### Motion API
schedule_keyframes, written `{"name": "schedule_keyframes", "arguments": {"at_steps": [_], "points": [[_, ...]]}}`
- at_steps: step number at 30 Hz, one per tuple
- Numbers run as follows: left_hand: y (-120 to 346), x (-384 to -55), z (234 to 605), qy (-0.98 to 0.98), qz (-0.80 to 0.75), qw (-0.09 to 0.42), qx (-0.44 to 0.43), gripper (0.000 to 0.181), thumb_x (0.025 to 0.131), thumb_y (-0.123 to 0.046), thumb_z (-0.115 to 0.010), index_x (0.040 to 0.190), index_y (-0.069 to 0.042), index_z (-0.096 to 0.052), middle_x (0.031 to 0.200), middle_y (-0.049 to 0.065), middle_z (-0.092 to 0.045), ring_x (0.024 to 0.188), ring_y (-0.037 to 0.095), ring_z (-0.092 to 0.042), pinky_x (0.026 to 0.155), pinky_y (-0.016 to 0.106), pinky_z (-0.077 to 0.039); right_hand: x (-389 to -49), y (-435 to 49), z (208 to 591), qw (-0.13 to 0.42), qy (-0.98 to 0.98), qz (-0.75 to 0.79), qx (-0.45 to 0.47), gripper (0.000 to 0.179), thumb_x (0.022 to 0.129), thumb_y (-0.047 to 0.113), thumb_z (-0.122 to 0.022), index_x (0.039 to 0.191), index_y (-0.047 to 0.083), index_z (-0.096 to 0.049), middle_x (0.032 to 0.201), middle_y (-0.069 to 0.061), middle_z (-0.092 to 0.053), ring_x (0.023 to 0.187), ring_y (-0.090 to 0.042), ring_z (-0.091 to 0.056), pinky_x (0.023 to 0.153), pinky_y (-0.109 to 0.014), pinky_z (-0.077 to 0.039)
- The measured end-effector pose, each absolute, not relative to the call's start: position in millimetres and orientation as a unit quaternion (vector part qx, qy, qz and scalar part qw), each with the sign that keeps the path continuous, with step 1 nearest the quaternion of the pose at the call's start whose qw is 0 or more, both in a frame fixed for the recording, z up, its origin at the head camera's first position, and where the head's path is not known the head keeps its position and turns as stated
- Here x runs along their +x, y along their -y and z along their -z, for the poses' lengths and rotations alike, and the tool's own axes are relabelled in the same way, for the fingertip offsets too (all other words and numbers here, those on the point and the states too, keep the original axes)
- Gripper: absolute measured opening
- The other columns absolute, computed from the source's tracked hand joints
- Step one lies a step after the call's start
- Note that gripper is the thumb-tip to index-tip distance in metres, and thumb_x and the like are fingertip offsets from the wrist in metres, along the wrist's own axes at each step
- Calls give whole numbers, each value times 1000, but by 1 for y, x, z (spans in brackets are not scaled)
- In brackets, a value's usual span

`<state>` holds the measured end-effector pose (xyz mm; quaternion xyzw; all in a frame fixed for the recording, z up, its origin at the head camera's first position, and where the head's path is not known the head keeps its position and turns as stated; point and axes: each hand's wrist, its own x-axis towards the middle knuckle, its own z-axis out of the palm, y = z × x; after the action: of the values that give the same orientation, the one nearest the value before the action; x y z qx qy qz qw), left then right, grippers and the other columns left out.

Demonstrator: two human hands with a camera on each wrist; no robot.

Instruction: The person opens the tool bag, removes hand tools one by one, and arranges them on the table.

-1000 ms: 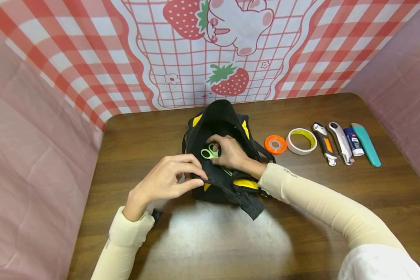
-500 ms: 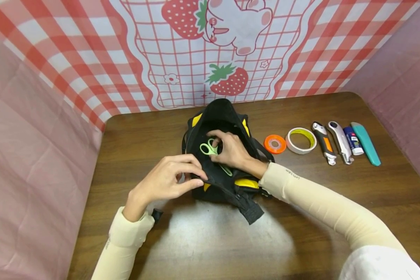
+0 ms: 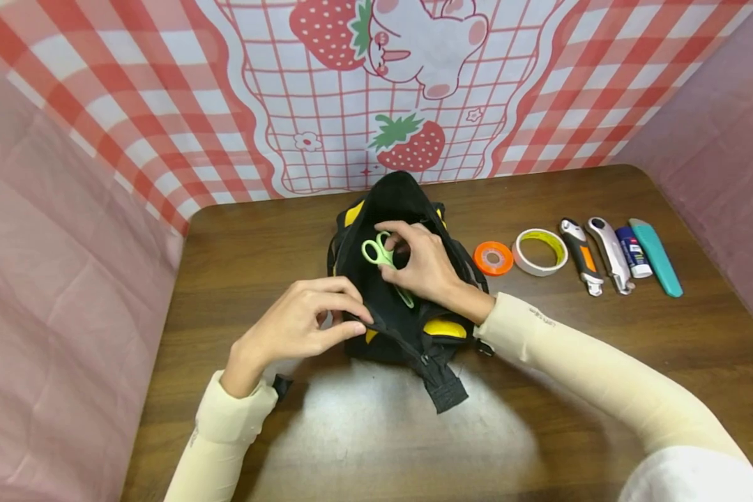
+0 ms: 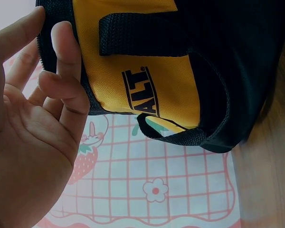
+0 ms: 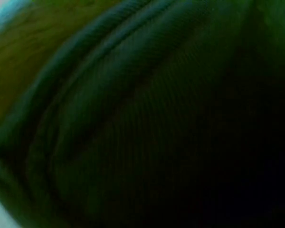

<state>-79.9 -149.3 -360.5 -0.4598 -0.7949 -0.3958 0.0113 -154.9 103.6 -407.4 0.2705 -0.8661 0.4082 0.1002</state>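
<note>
A black and yellow tool bag (image 3: 385,348) stands open-mouthed on the table. My left hand (image 3: 301,317) pinches the near left edge of its mouth between thumb and fingers. In the left wrist view that hand (image 4: 33,142) is at the zipper edge, beside the yellow panel (image 4: 171,88). Inside the mouth, my right hand (image 3: 427,268) holds light green-handled scissors (image 3: 385,259) between thumb and fingers; the blades are hidden. Below the palm shows another light green strip (image 3: 405,297), whose kind I cannot tell. Dark, blurred bag fabric (image 5: 133,118) fills most of the right wrist view.
Right of the bag lie an orange tape roll (image 3: 493,259), a white tape roll (image 3: 540,253), a black and orange utility knife (image 3: 581,256), a silver cutter (image 3: 611,255), a blue glue stick (image 3: 634,252) and a teal cutter (image 3: 656,258). A checked cloth (image 3: 213,104) hangs behind the table.
My right hand has risen slightly inside the bag with the scissors, toward the far side. The bag's mouth has shifted, and its front strap hangs lower. The left hand has stayed put.
</note>
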Motion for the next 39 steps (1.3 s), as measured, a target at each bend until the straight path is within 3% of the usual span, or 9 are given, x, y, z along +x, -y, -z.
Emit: {"name": "schedule_keyframes", "arguments": {"at_steps": [10, 16, 26, 31, 39], "points": [[150, -79, 360, 796, 399, 5, -454, 10, 94, -28, -76, 104, -27, -79, 102, -14, -66, 60, 7, -52, 54, 17, -41, -145, -106, 397, 191, 831, -433, 293, 61, 79, 11, -81, 136, 14, -62, 99, -2, -68, 99, -20, -62, 84, -34, -56], [148, -79, 360, 792, 405, 4, -457, 12, 93, -26, -77, 105, -26, -79, 103, -14, -66, 60, 2, -49, 53, 17, -41, -138, -108, 381, 236, 780, -500, 292, 63, 77, 3, -82, 137, 12, -63, 101, -6, -67, 98, -20, -63, 85, -35, -58], [148, -79, 361, 791, 409, 1, -456, 13, 92, -25, -78, 105, -25, -79, 103, -13, -66, 60, 1, -47, 53, 19, -41, -128, -133, 344, 305, 677, -607, 284, 62, 73, -15, -77, 132, -5, -60, 102, -19, -67, 95, -23, -65, 82, -33, -59], [148, -79, 361, 792, 409, -1, -454, 13, 92, -25, -79, 104, -26, -79, 103, -13, -66, 58, 8, -50, 53, 19, -40, -117, -145, 328, 333, 641, -644, 254, 56, 73, -17, -71, 127, -17, -57, 102, -16, -66, 96, -24, -63, 79, -31, -60], [148, -79, 362, 791, 412, -5, -452, 12, 92, -27, -78, 104, -26, -79, 103, -13, -66, 58, 13, -52, 54, 19, -41, -116, -170, 318, 373, 581, -695, 202, 49, 74, -18, -61, 123, -17, -58, 99, -20, -63, 93, -29, -62, 67, -33, -60]]}}
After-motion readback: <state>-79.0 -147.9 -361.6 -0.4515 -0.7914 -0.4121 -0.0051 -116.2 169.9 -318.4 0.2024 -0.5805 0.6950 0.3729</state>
